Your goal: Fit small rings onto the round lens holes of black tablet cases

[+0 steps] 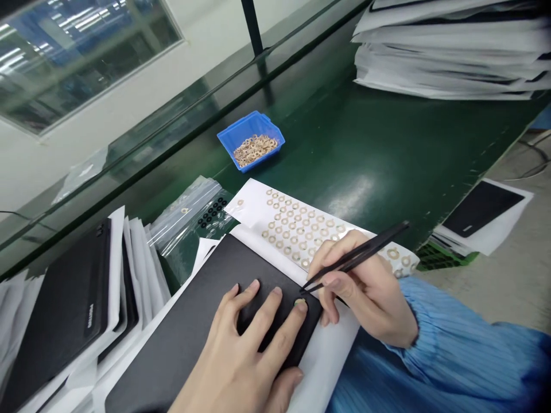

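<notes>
A flat black panel (189, 304) with rounded corners lies on white paper in front of me. My left hand (253, 338) rests on it with fingers spread, the index fingertip touching a small ring (300, 302) near the panel's right corner. My right hand (361, 287) grips black tweezers (357, 255). Their tips point down at the panel just beside the ring; whether they touch it I cannot tell. Behind the panel lies a white sheet (258, 209) with rows of beige ring stickers, partly covered by my right hand.
A blue bin (275, 123) of loose rings stands on the green table (327, 137). Paper-interleaved panels (60, 298) lean at left, beside a clear bag (176, 229) and black rings (210, 213). Another stack (439, 57) fills the back right. A panel (491, 209) lies below the table edge.
</notes>
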Action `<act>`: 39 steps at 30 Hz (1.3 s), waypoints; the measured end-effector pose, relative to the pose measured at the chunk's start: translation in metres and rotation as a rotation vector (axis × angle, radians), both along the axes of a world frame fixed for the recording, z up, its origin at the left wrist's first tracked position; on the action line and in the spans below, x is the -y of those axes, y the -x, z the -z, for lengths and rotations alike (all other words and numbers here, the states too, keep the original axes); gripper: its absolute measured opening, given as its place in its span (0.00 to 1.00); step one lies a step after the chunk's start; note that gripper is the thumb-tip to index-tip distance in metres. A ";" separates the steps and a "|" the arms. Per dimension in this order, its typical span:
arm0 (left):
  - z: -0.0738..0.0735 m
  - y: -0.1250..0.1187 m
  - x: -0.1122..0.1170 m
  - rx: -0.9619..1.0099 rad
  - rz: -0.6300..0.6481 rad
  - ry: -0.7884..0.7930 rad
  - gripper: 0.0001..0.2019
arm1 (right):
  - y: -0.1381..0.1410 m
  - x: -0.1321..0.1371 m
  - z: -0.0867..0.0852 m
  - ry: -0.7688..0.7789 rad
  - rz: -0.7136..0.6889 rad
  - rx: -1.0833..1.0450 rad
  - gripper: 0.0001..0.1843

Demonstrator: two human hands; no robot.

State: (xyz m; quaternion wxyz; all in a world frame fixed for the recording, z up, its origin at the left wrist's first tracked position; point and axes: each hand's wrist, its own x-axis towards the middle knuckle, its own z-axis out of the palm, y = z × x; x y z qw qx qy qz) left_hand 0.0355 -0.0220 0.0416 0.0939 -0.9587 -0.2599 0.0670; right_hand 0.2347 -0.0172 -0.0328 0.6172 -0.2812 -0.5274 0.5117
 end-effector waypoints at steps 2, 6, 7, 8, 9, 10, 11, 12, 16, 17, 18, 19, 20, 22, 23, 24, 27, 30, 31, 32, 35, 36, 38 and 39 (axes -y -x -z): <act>0.003 0.000 0.000 0.014 -0.001 -0.003 0.30 | 0.000 -0.001 0.001 -0.015 -0.003 -0.002 0.01; 0.009 0.001 0.002 0.055 -0.040 -0.008 0.27 | -0.001 0.001 0.000 -0.030 -0.021 0.009 0.02; 0.011 0.001 0.003 0.065 -0.048 -0.007 0.26 | -0.001 0.001 0.000 -0.034 -0.017 0.014 0.03; 0.012 0.001 0.003 0.077 -0.050 -0.005 0.26 | -0.001 0.002 0.000 -0.040 -0.005 0.019 0.03; 0.012 0.001 0.004 0.086 -0.054 -0.003 0.26 | -0.001 0.003 0.000 -0.045 0.012 0.027 0.04; 0.013 0.001 0.005 0.094 -0.057 -0.001 0.25 | -0.001 0.004 0.000 -0.049 0.031 0.037 0.04; 0.013 0.001 0.005 0.101 -0.055 0.000 0.25 | 0.000 0.005 -0.001 -0.056 0.049 0.051 0.05; 0.013 0.000 0.005 0.107 -0.057 -0.002 0.25 | 0.000 0.006 -0.001 -0.064 0.065 0.070 0.06; 0.011 -0.003 0.006 0.114 -0.060 -0.021 0.24 | -0.001 0.008 -0.004 -0.110 0.102 0.179 0.06; 0.009 -0.004 0.006 0.114 -0.052 -0.027 0.24 | 0.000 0.008 -0.005 -0.119 0.112 0.206 0.06; 0.008 -0.005 0.006 0.115 -0.043 -0.031 0.24 | 0.000 0.007 -0.006 -0.126 0.123 0.230 0.06; 0.006 -0.007 0.006 0.117 -0.037 -0.031 0.23 | 0.000 0.007 -0.007 -0.135 0.136 0.248 0.06; 0.004 -0.008 0.007 0.120 -0.040 -0.026 0.23 | 0.001 0.007 -0.007 -0.147 0.152 0.264 0.06; 0.001 -0.010 0.008 0.132 -0.063 0.001 0.22 | 0.002 0.007 -0.008 -0.176 0.177 0.278 0.06; -0.001 -0.010 0.008 0.142 -0.078 0.019 0.22 | 0.002 0.008 -0.008 -0.193 0.191 0.280 0.06; -0.002 -0.010 0.008 0.153 -0.093 0.038 0.22 | 0.003 0.009 -0.008 -0.211 0.200 0.280 0.06; -0.004 -0.010 0.008 0.167 -0.138 0.114 0.22 | 0.004 0.012 -0.007 -0.261 0.201 0.271 0.06; -0.005 -0.010 0.007 0.159 -0.174 0.197 0.23 | 0.005 0.017 -0.008 -0.271 0.174 0.285 0.04; -0.005 -0.009 0.007 0.161 -0.182 0.219 0.23 | 0.004 0.018 -0.009 -0.258 0.165 0.292 0.03; -0.005 -0.009 0.008 0.164 -0.189 0.238 0.24 | 0.002 0.019 -0.011 -0.246 0.152 0.296 0.03; -0.006 -0.007 0.009 0.184 -0.212 0.290 0.24 | -0.010 0.018 -0.026 -0.248 0.126 0.362 0.03; -0.005 -0.006 0.010 0.199 -0.217 0.307 0.24 | -0.016 0.015 -0.034 -0.266 0.125 0.426 0.03; -0.005 -0.003 0.011 0.242 -0.223 0.340 0.24 | -0.028 0.001 -0.052 -0.302 0.123 0.619 0.03; -0.005 -0.001 0.010 0.267 -0.221 0.361 0.24 | -0.033 -0.009 -0.062 -0.310 0.113 0.721 0.04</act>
